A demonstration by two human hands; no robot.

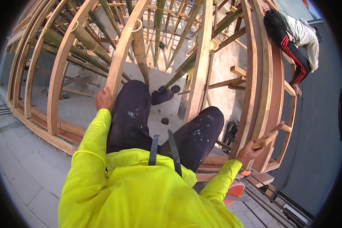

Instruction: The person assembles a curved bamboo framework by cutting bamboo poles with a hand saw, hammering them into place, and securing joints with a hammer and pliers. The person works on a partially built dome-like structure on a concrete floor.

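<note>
My left hand (103,99) is closed over the near end of a long wooden beam (122,49), beside my left knee. Its fingers are wrapped on the beam's edge. Over on the right, my right hand (250,152) is closed around a short piece of light wood (265,140) with an uneven outline; its exact kind is not clear. That hand is close to the side of the wooden frame (269,95). A second beam (200,60) runs away from me past my right knee.
Bamboo poles (140,53) stand upright and slanted below the beams, above a floor far down. A co-worker (298,41) bends over at the far right. Grey block wall (22,167) lies at left. Rebar (269,212) and a red-orange rounded object (235,192) are at lower right.
</note>
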